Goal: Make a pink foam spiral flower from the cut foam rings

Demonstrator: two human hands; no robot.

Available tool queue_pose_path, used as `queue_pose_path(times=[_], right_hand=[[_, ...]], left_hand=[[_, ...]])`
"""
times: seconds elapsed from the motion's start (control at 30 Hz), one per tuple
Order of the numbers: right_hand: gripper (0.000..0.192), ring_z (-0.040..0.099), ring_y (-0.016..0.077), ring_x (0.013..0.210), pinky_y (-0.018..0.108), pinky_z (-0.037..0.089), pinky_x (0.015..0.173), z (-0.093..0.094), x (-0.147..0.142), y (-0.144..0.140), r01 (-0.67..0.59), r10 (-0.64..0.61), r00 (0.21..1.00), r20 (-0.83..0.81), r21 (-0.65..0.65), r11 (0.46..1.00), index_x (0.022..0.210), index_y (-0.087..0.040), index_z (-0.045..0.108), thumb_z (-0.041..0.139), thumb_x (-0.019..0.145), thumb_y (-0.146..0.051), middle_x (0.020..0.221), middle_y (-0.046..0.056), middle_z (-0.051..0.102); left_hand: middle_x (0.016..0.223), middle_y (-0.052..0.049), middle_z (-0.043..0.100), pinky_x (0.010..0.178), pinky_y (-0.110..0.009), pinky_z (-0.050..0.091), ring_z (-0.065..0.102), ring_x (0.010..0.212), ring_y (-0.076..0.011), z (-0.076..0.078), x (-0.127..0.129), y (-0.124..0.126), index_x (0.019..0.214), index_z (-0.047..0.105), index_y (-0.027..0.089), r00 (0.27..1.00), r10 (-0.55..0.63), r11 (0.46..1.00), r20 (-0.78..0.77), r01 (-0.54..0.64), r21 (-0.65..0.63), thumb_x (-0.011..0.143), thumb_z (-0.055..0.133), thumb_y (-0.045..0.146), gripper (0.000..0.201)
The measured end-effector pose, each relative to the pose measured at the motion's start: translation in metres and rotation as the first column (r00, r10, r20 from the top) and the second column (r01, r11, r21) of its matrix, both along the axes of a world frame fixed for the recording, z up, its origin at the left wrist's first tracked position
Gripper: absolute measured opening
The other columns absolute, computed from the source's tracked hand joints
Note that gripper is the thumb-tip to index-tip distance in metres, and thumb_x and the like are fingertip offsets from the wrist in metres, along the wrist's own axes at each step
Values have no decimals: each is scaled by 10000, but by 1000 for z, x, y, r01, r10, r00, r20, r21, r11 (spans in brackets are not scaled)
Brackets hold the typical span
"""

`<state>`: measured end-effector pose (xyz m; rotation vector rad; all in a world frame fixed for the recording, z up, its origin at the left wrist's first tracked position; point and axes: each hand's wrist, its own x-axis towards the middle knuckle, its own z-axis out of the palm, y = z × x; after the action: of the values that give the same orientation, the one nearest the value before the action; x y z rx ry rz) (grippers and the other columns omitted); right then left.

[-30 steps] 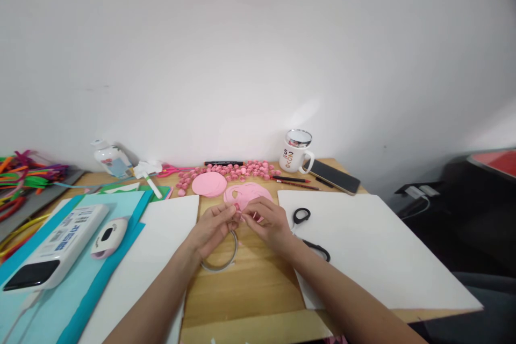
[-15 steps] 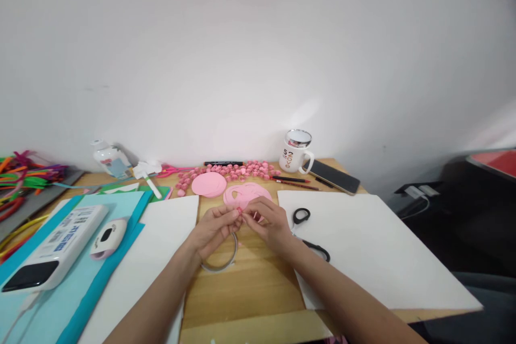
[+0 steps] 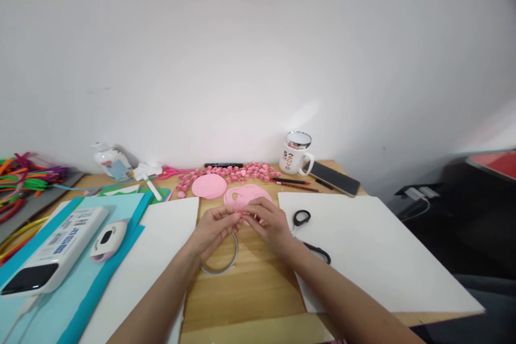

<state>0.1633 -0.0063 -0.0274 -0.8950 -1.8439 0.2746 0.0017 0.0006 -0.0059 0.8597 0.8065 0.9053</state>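
Between the fingertips of both hands is a small pink paper roll, mostly covered by the fingers. My left hand pinches it from the left. From the right, my right hand pinches the same piece, its fingers closed. Just beyond the hands lie pink paper scraps with cut-out holes and a stack of pink paper circles. Many small pink rolled paper pieces are heaped behind them. A roll of tape lies on the wooden table under my left hand.
Black-handled scissors lie by my right wrist on white board. A mug, phone and pencils are at the back right. Left are a power bank, white bottle and pipe cleaners.
My fingers have shifted slightly around the small pink roll, with the left fingers curling a little closer. The view has tilted very slightly; everything else stays in place.
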Motion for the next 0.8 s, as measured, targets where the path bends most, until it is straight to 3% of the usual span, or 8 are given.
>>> queue_pose_path(times=[0.33, 0.57, 0.7, 0.8], right_hand=[[148, 561, 111, 665, 190, 443, 497, -2, -1, 1, -6, 6, 1000, -7, -19, 1000, 908, -220, 620, 501, 821, -209, 793, 44, 599], [129, 555, 107, 637, 192, 437, 514, -1, -1, 1, -11, 12, 1000, 13, -88, 996, 890, -198, 618, 519, 809, -217, 762, 38, 608], [108, 528, 102, 588, 194, 422, 507, 3, -2, 0, 10, -17, 998, -60, -117, 993, 748, -185, 612, 526, 802, -219, 649, 14, 592], [118, 539, 109, 621, 195, 425, 505, 4, -2, 1, -15, 5, 998, -70, -136, 991, 773, -187, 615, 507, 808, -218, 691, 25, 598]], left_hand=[[647, -28, 613, 532, -182, 402, 528, 577, -78, 0, 3, -1, 759, 649, 100, 1000, 9, 997, -16, -8, 71, 632, 716, 217, 186], [613, -23, 634, 540, -201, 417, 560, 564, -97, 2, 5, -2, 804, 656, 109, 985, 150, 984, -79, -142, 107, 566, 752, 220, 279], [614, -21, 637, 529, -205, 418, 553, 550, -99, 1, 5, -1, 814, 652, 117, 973, 178, 977, -147, -156, 145, 582, 738, 236, 275], [630, -26, 642, 539, -210, 425, 557, 560, -107, 1, 4, -1, 796, 653, 124, 965, 188, 975, -183, -160, 154, 583, 735, 251, 261]])
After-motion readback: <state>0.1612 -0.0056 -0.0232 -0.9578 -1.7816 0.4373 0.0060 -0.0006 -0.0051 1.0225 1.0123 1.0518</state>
